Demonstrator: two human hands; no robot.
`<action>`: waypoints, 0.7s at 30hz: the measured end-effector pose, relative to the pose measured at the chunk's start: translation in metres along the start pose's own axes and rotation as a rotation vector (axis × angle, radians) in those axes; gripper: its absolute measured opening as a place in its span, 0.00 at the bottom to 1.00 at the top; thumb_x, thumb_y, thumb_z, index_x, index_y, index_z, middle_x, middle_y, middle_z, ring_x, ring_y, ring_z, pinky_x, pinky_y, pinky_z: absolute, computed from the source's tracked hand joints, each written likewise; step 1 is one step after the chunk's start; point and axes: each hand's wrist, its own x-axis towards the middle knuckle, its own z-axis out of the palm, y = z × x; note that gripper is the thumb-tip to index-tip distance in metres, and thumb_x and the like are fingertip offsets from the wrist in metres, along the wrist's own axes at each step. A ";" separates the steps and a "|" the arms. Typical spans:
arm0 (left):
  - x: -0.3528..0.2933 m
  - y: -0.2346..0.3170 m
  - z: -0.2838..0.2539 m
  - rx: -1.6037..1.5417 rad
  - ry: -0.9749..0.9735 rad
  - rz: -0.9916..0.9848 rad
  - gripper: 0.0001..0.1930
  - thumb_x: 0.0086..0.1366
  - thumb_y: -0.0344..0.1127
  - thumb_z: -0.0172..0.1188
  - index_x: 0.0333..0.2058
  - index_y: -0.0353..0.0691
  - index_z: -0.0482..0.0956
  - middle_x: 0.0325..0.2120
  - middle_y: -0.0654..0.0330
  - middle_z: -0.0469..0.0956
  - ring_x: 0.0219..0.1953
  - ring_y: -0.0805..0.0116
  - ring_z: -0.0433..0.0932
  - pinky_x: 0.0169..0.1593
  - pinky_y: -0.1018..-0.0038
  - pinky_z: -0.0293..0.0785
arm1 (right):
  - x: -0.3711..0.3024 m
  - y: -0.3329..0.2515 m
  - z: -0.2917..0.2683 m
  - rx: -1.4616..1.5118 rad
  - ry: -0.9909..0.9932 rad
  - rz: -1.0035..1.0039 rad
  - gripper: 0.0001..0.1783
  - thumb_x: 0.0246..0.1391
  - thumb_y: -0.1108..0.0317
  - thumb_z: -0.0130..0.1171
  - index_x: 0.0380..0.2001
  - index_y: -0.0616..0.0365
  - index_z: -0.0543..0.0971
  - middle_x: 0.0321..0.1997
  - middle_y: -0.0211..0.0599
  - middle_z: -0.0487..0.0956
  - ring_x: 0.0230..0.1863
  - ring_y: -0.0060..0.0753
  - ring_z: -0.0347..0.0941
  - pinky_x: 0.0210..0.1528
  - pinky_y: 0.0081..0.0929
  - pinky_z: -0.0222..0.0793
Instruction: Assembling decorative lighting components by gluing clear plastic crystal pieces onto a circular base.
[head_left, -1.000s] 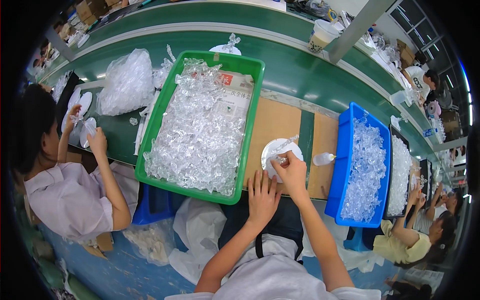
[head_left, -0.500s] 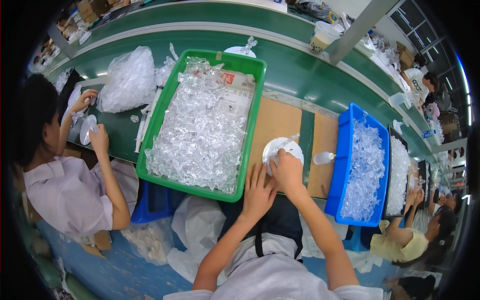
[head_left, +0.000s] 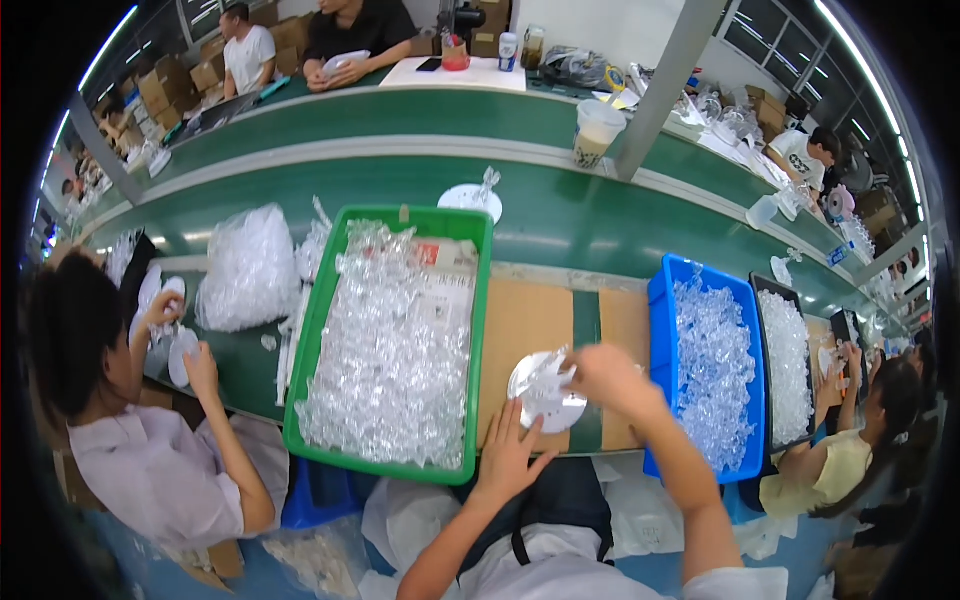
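Note:
A white round disc with a clear plastic piece on it lies on brown cardboard in front of me. At the disc's near-left edge, my left hand rests with its fingers apart, fingertips against the rim. My right hand is over the disc's right side, slightly blurred, its fingers curled together close to the clear piece. What those fingers hold, if anything, is hidden. To the left stands a green tray of clear plastic pieces, with newspaper under them.
A blue bin of clear parts and a black tray stand at the right. Beyond the cardboard sits another white disc. A drink cup stands by a post. A co-worker handles discs at the left.
The view has tilted up, bringing people across the bench into sight. My right hand has moved right from the disc's middle. The small dropper bottle by the disc is no longer visible.

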 end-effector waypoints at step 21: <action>0.003 0.002 0.007 0.001 -0.055 -0.092 0.27 0.54 0.40 0.61 0.54 0.45 0.70 0.61 0.39 0.51 0.63 0.37 0.49 0.62 0.49 0.46 | 0.083 0.127 -0.077 -0.080 0.298 -0.275 0.21 0.43 0.74 0.57 0.44 0.45 0.75 0.43 0.34 0.76 0.40 0.40 0.75 0.40 0.34 0.73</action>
